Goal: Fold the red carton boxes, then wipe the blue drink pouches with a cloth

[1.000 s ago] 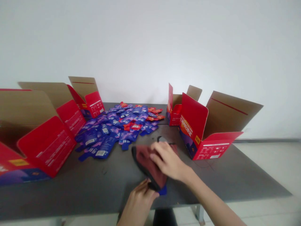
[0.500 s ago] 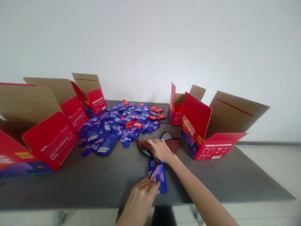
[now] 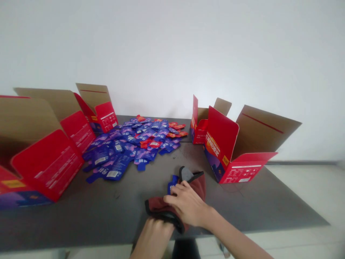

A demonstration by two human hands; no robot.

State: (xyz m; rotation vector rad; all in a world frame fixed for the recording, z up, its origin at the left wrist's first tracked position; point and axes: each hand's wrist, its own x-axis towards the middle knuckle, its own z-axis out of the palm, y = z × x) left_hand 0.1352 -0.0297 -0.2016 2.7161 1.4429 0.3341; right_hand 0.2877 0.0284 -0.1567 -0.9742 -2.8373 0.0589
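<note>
My right hand [image 3: 187, 203] is closed on a brownish-red cloth [image 3: 198, 187] with black edging and a grey patch. The cloth is bunched over a blue pouch [image 3: 172, 182] that lies on the dark table; only the pouch's far, spouted end shows. At the table's near edge is my left hand [image 3: 156, 232], knuckles up, its fingers hidden under the cloth's near fold. Whether it grips the pouch I cannot see.
A heap of blue-purple and red pouches [image 3: 145, 135] covers the table's back middle. Open red cartons stand on both sides: a large one [image 3: 45, 165] at near left, others behind it, and two at right, the nearer one [image 3: 245, 167] with raised flaps. A white wall rises behind.
My right hand has drawn the cloth along the pouch toward me, so it now covers the pouch's near end and my left fingers. The view has shifted slightly.
</note>
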